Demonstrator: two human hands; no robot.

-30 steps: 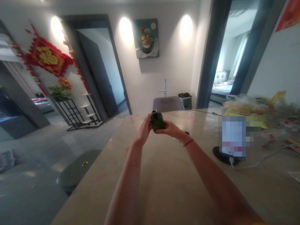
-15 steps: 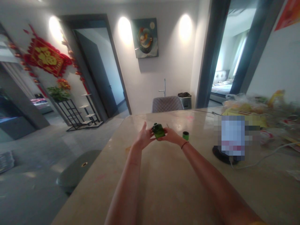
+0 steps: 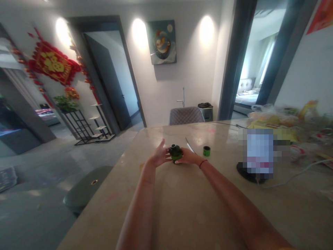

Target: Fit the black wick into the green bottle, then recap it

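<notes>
Green bottle now lower, nearer bench, between left hand and right hand; fingers grasp it both sides; small green cap stands apart.

Red hanging banner: we make out one large gold character, probably 福, though blurred.
Orange-red poster: we can read nothing, it is cut off.
Pixelated screen: we can read nothing.
</notes>
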